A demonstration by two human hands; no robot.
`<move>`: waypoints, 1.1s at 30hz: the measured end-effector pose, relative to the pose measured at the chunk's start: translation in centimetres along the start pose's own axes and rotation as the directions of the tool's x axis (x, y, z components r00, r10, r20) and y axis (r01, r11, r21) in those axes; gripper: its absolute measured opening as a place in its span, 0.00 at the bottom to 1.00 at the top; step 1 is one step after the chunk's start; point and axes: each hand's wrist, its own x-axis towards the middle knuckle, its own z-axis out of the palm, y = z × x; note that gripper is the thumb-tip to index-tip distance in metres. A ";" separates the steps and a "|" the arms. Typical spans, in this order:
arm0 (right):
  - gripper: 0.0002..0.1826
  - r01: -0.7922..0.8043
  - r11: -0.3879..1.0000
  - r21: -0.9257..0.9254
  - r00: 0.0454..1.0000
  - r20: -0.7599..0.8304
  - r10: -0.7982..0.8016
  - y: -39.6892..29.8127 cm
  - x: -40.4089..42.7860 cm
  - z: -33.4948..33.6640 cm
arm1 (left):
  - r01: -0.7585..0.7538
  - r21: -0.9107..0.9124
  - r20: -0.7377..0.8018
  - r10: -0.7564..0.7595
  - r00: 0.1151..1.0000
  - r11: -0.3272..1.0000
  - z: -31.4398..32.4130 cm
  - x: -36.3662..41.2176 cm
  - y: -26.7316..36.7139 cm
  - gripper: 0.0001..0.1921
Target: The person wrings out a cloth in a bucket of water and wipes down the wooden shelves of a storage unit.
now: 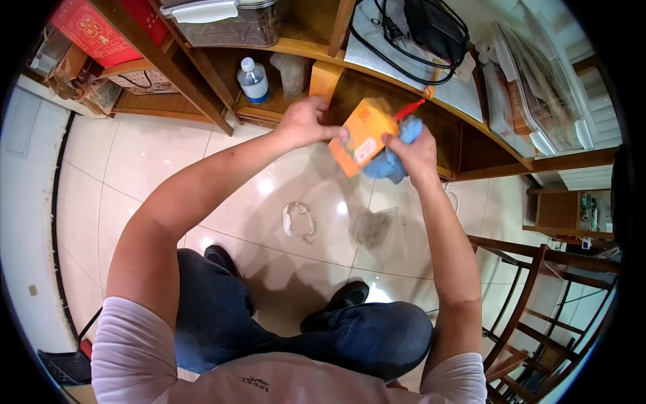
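Note:
In front of the wooden shelf (404, 86), my right hand (416, 154) holds an orange-yellow cardboard box (366, 134) together with a crumpled blue cloth (387, 164). My left hand (305, 123) is at the box's left side, fingers spread, the thumb reaching its edge; whether it presses on the box is blurred. Behind my left fingers, another orange box (325, 80) stands in the shelf compartment. To its left are a translucent plastic container (291, 73) and a clear bottle with a white cap (253, 81). A red tassel (410, 108) hangs by the held box.
On the tiled floor lie a white loop of string or strap (299, 222) and a clear plastic bag (376, 227). Black cables with an adapter (436, 30) lie on the shelf top. A wooden rack (535, 288) stands at the right, a red box (101, 30) upper left.

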 end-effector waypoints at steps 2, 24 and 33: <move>0.33 -0.183 0.962 -0.201 0.964 -0.230 0.135 0.4 1.9 0.0 | -0.040 -0.001 -0.030 0.040 0.999 0.999 -0.2 0.7 -1.0 0.42; 0.42 -0.118 0.962 -0.245 0.938 -0.344 0.028 0.7 13.8 8.8 | 0.098 0.461 -0.421 0.120 0.899 0.882 0.5 10.0 -2.3 0.38; 0.37 -0.044 0.995 0.089 0.954 -0.292 0.068 3.3 14.3 7.1 | 0.071 0.561 -0.319 0.136 0.938 0.825 -0.2 10.1 -1.3 0.32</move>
